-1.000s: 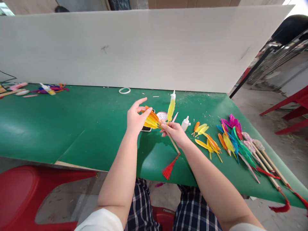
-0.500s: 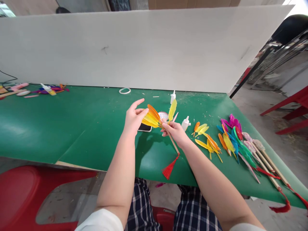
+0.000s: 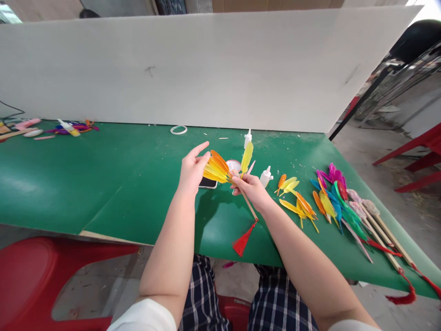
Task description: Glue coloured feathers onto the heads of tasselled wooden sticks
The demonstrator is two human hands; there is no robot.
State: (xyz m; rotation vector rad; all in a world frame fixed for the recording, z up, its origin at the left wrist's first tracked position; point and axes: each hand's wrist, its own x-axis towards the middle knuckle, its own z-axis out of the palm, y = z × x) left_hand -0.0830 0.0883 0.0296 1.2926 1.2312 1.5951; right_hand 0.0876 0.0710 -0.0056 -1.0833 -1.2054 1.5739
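Above the green table point(image 3: 103, 184), my right hand point(image 3: 251, 189) is closed on a thin wooden stick point(image 3: 249, 205) with a red tassel point(image 3: 243, 241) hanging from its lower end. A fan of yellow and orange feathers point(image 3: 216, 169) spreads from the stick's top, and one yellow feather point(image 3: 245, 157) stands up from it. My left hand point(image 3: 191, 171) pinches the outer tips of the fanned feathers, index finger stretched out. A dark phone point(image 3: 207, 183) lies on the table under the fan.
Two small white glue bottles point(image 3: 265, 176) and a round dish point(image 3: 234, 164) stand behind the hands. Loose yellow and orange feathers point(image 3: 296, 202), coloured feathers point(image 3: 332, 193) and tasselled sticks point(image 3: 382, 234) lie at right. A white ring point(image 3: 178, 130) lies by the white partition. A red stool point(image 3: 51, 271) is below left.
The upright yellow feather has sunk a little lower in the fan. My left hand has slid slightly along the feather tips; my right hand stays where it was.
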